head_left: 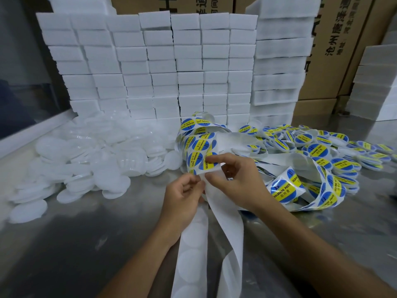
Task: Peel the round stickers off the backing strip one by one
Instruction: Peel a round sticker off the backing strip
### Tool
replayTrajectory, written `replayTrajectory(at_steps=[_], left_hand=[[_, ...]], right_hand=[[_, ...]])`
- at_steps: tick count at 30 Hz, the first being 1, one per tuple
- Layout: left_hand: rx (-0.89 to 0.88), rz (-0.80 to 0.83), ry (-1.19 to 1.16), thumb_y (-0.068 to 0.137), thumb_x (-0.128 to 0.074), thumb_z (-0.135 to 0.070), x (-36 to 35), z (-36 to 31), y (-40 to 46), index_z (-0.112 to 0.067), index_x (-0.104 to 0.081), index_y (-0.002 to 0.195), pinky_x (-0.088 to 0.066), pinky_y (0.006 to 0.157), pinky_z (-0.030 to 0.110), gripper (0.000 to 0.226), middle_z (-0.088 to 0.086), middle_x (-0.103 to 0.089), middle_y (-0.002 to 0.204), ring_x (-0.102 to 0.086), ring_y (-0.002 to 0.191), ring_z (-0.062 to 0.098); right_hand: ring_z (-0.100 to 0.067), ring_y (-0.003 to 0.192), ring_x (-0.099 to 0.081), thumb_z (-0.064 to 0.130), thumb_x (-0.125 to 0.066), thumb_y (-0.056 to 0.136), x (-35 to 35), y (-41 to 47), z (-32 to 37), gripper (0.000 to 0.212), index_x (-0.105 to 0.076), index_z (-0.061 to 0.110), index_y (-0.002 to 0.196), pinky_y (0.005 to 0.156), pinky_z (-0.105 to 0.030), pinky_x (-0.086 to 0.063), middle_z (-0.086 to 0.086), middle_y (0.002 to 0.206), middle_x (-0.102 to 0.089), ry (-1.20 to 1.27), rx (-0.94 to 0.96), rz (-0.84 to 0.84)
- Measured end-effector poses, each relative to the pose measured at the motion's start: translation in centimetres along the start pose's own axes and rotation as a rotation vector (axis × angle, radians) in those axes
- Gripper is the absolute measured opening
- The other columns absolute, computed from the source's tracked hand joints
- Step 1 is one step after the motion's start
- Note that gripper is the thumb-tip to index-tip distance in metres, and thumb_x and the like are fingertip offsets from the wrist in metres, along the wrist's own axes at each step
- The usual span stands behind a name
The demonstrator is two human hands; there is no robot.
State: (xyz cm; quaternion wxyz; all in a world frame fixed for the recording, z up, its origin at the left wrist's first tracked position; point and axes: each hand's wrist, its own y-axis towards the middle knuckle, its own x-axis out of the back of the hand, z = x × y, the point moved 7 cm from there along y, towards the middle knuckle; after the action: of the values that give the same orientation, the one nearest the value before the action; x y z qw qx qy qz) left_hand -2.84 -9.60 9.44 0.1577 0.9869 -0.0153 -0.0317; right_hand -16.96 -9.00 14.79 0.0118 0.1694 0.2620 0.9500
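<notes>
left hand (184, 191) pinching backing strip (227, 229), right hand (233, 176) pinching round sticker (200, 161) (blue, yellow)

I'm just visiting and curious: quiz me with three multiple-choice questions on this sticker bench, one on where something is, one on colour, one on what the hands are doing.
1. Where is the heap of plain white discs?
A. left of the hands
B. right of the hands
C. on the cardboard boxes

2. What colours are the round stickers?
A. red and white
B. blue and yellow
C. green and black

3. What is the right hand doing?
A. resting flat on the table
B. pinching a sticker on the strip
C. lifting a foam block

Answers: 1 A, the discs lie left; 2 B, blue circle, yellow band; 3 B, fingertips pinch a sticker while the left hand holds the backing strip.
</notes>
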Motion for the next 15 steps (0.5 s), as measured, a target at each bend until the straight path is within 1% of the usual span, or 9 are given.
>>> replayTrajectory(at_steps=[3, 4, 6, 9, 10, 11, 13, 14, 15], left_hand=[[-0.006, -0.009, 0.047, 0.093, -0.056, 0.004, 0.0, 0.0, 0.1, -0.007, -0.064, 0.078, -0.047, 0.054, 0.014, 0.02, -0.006, -0.065, 0.06, -0.059, 0.052, 0.003], [-0.007, -0.008, 0.063, 0.092, -0.056, 0.004, 0.0, 0.0, 0.0, -0.007, -0.064, 0.078, -0.047, 0.055, 0.014, 0.019, -0.007, -0.065, 0.059, -0.059, 0.053, 0.003], [-0.002, -0.003, 0.077, 0.092, -0.057, 0.003, 0.0, 0.1, 0.0, -0.009, -0.065, 0.078, -0.047, 0.054, 0.014, 0.021, -0.007, -0.065, 0.059, -0.059, 0.053, 0.003], [0.003, -0.006, 0.093, 0.092, -0.057, 0.002, -0.1, 0.0, -0.1, -0.014, -0.066, 0.076, -0.047, 0.054, 0.012, 0.023, -0.008, -0.066, 0.059, -0.06, 0.053, 0.002], [0.004, -0.01, 0.096, 0.092, -0.058, 0.002, -0.1, 0.1, -0.1, -0.015, -0.066, 0.076, -0.047, 0.054, 0.012, 0.024, -0.008, -0.066, 0.06, -0.061, 0.053, 0.002], [0.005, -0.014, 0.097, 0.092, -0.058, 0.001, 0.0, 0.1, 0.0, -0.016, -0.067, 0.076, -0.047, 0.054, 0.013, 0.025, -0.008, -0.067, 0.061, -0.061, 0.054, 0.002], [0.014, -0.024, 0.113, 0.092, -0.059, -0.002, 0.1, 0.4, 0.0, -0.022, -0.068, 0.073, -0.049, 0.055, 0.015, 0.028, -0.006, -0.068, 0.064, -0.062, 0.057, 0.003], [0.021, -0.03, 0.124, 0.091, -0.06, -0.003, 0.2, 0.5, 0.1, -0.024, -0.069, 0.072, -0.05, 0.057, 0.017, 0.03, -0.006, -0.069, 0.066, -0.063, 0.059, 0.004], [0.029, -0.036, 0.136, 0.091, -0.061, -0.004, 0.2, 0.7, 0.1, -0.026, -0.07, 0.071, -0.052, 0.058, 0.019, 0.031, -0.005, -0.07, 0.067, -0.064, 0.061, 0.006]], right_hand=[[-0.002, 0.061, -0.053, 0.002, -0.072, 0.08, 0.2, 0.0, -0.2, 0.027, -0.076, 0.016, 0.102, 0.066, -0.016, -0.048, 0.023, 0.075, -0.068, 0.001, -0.016, -0.031], [-0.003, 0.06, -0.051, 0.003, -0.072, 0.081, 0.3, 0.1, -0.3, 0.026, -0.077, 0.017, 0.101, 0.065, -0.016, -0.046, 0.024, 0.068, -0.065, 0.001, -0.017, -0.045], [-0.006, 0.058, -0.045, 0.005, -0.074, 0.081, 0.6, 0.1, -0.2, 0.023, -0.077, 0.019, 0.099, 0.062, -0.017, -0.043, 0.018, 0.061, -0.058, 0.005, -0.009, -0.073], [-0.007, 0.054, -0.039, 0.009, -0.076, 0.082, 1.1, 0.2, -0.2, 0.015, -0.078, 0.02, 0.091, 0.057, -0.019, -0.038, 0.012, 0.056, -0.05, 0.036, -0.006, -0.113], [-0.008, 0.054, -0.04, 0.011, -0.077, 0.082, 1.2, 0.2, -0.2, 0.013, -0.077, 0.02, 0.091, 0.057, -0.021, -0.038, 0.009, 0.058, -0.053, 0.05, -0.012, -0.126], [-0.009, 0.056, -0.044, 0.013, -0.078, 0.081, 1.3, 0.2, -0.2, 0.012, -0.076, 0.019, 0.092, 0.057, -0.023, -0.04, 0.008, 0.064, -0.058, 0.066, -0.018, -0.143], [-0.01, 0.066, -0.056, 0.018, -0.08, 0.081, 1.6, 0.1, -0.3, 0.017, -0.071, 0.019, 0.095, 0.061, -0.026, -0.047, 0.007, 0.09, -0.069, 0.105, -0.037, -0.201], [-0.01, 0.071, -0.058, 0.02, -0.081, 0.08, 1.9, 0.2, -0.4, 0.02, -0.069, 0.02, 0.095, 0.063, -0.027, -0.05, 0.004, 0.099, -0.068, 0.117, -0.044, -0.245], [-0.009, 0.072, -0.058, 0.023, -0.081, 0.079, 2.4, 0.2, -0.4, 0.021, -0.067, 0.02, 0.094, 0.064, -0.028, -0.05, 0.002, 0.101, -0.066, 0.119, -0.047, -0.296]])
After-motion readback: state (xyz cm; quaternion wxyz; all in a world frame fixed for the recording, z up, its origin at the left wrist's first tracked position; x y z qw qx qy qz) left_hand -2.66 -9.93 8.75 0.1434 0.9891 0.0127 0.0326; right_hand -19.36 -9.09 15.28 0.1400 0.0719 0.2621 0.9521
